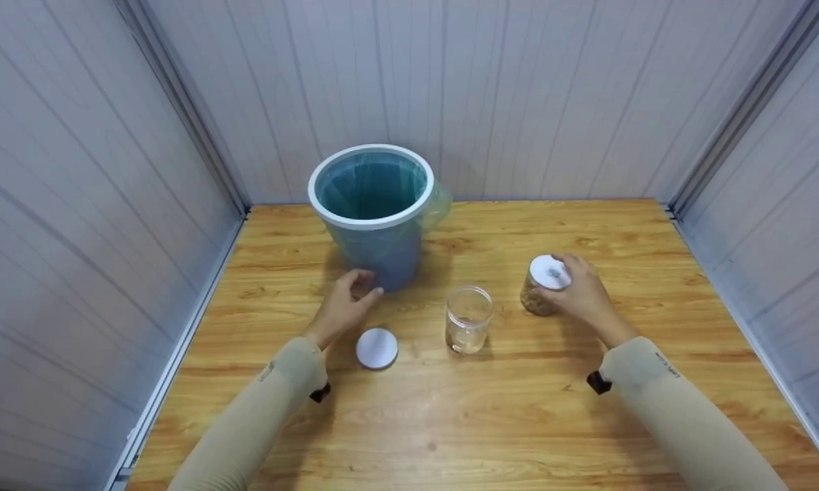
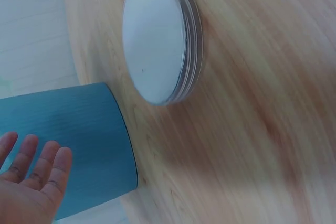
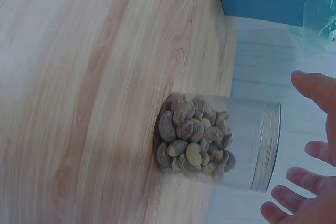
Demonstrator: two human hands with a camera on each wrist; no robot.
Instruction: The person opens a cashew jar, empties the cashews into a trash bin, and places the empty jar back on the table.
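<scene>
Centrally placed on the wooden table [image 1: 518,423]: an empty clear jar [image 1: 468,318], open-mouthed, upright. Just left of that jar, a loose white lid [image 1: 377,348], lying flat, clear of its base. Further left and behind, a blue bin [image 1: 373,211] with white rim, near the back wall. Left hand [image 1: 344,307] beside the bin's base, fingers relaxed and slightly spread, holding nothing. Right of the empty jar, a lidded jar of cashews [image 1: 543,286], well apart from the table's right edge. Right hand [image 1: 586,293] reaching round its white cap, fingers spread in the wrist view, not closed on it. Bare wood toward the near edge.
</scene>
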